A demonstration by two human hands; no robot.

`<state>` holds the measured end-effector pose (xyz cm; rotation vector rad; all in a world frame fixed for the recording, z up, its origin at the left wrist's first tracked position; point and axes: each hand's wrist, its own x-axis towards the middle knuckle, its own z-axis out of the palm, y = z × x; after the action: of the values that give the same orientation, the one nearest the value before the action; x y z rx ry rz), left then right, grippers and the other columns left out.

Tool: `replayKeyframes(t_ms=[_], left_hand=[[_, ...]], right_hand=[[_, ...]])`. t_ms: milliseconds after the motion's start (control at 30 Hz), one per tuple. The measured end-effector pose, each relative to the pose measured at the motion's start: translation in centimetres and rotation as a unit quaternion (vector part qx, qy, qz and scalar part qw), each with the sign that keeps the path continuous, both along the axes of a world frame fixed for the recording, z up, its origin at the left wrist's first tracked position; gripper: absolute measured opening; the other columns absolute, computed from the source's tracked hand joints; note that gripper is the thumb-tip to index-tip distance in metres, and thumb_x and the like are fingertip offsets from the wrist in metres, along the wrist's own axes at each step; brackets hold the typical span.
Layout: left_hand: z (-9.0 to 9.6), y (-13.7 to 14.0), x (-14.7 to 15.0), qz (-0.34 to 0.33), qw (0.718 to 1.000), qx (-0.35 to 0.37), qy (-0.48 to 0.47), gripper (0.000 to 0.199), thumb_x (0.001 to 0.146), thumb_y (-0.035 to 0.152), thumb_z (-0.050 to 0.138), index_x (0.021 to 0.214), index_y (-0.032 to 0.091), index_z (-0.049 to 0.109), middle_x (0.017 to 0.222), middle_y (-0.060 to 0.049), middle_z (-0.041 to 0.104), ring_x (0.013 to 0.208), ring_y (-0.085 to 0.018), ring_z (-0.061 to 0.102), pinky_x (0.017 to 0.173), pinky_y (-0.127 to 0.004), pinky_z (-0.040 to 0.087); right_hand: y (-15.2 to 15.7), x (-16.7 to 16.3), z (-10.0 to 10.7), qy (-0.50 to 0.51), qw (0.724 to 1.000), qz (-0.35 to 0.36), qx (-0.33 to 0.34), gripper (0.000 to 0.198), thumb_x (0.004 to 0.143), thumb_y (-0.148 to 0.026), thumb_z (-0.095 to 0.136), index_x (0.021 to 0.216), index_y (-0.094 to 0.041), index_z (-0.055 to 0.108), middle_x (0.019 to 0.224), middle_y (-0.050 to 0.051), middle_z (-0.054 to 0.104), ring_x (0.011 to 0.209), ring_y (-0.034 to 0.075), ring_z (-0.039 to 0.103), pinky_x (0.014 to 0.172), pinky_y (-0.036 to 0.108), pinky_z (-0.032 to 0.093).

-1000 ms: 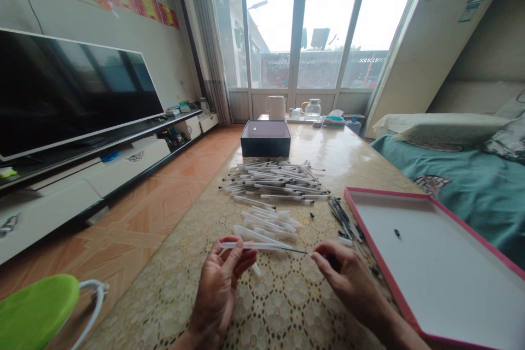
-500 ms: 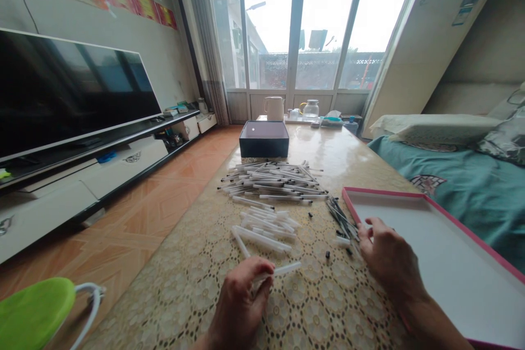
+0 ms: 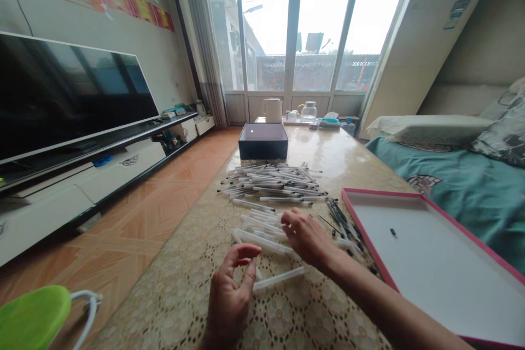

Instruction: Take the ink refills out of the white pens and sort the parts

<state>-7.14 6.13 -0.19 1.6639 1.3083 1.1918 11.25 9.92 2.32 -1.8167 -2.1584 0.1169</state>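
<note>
My left hand (image 3: 232,287) is low in the middle of the view, thumb and fingers curved apart with a gap between them. Beside its thumb a white translucent tube (image 3: 281,278) lies on the patterned tabletop. My right hand (image 3: 305,235) reaches across over the right end of a small pile of similar white tubes (image 3: 262,238). Its fingertips are bent together at the tubes; what they grip is hidden. Behind lies a larger heap of white pens with dark tips (image 3: 274,180). Right of my right hand are thin dark rods like pen refills (image 3: 338,216).
A pink-rimmed white tray or box lid (image 3: 418,194) lies at the right, with one small black piece (image 3: 393,233) in it. An open dark box (image 3: 263,149) stands behind the heap. Farther back are a pitcher (image 3: 273,110) and a glass jug (image 3: 309,111).
My right hand has moved left from the tray's edge to the white tubes. My left hand has let go of its tube, which now lies on the table, and has shifted slightly left.
</note>
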Motion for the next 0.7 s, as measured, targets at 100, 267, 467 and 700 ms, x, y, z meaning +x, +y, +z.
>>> replayKeyframes(t_ms=[100, 267, 467, 700], left_hand=[[-0.2, 0.3, -0.1, 0.010, 0.999, -0.008, -0.043, 0.013, 0.080, 0.025, 0.053, 0.091, 0.020, 0.057, 0.094, -0.008, 0.068, 0.087, -0.022, 0.063, 0.078, -0.033, 0.046], [-0.4, 0.2, 0.0, 0.009, 0.998, -0.008, -0.055, 0.014, 0.080, 0.024, 0.054, 0.093, 0.019, 0.056, 0.095, -0.008, 0.068, 0.087, -0.021, 0.063, 0.078, -0.033, 0.045], [-0.3, 0.1, -0.1, 0.000, 0.999, -0.007, -0.037, 0.013, 0.081, 0.024, 0.054, 0.092, 0.019, 0.056, 0.093, -0.008, 0.068, 0.086, -0.021, 0.063, 0.077, -0.033, 0.046], [-0.6, 0.1, -0.3, 0.003, 0.999, 0.034, 0.009, 0.014, 0.082, 0.024, 0.051, 0.095, 0.020, 0.057, 0.096, -0.007, 0.064, 0.086, -0.021, 0.060, 0.075, -0.033, 0.047]], right_hand=[[4.0, -1.2, 0.1, -0.025, 1.000, 0.015, -0.004, 0.013, 0.089, -0.019, 0.049, 0.090, -0.018, 0.061, 0.093, 0.004, 0.063, 0.089, 0.016, 0.058, 0.073, 0.027, 0.044], [8.3, -3.5, -0.5, -0.066, 0.998, 0.014, -0.020, 0.025, 0.089, -0.030, 0.052, 0.110, -0.017, 0.055, 0.112, 0.006, 0.057, 0.093, 0.018, 0.059, 0.079, 0.038, 0.049], [9.5, -4.8, -1.2, -0.077, 0.997, -0.007, -0.020, 0.026, 0.089, -0.029, 0.053, 0.112, -0.017, 0.054, 0.112, 0.007, 0.057, 0.092, 0.018, 0.059, 0.078, 0.038, 0.050], [3.9, -2.0, 2.3, -0.031, 0.998, -0.014, 0.055, 0.011, 0.088, -0.015, 0.044, 0.089, -0.016, 0.055, 0.095, 0.006, 0.060, 0.092, 0.018, 0.055, 0.080, 0.030, 0.042]])
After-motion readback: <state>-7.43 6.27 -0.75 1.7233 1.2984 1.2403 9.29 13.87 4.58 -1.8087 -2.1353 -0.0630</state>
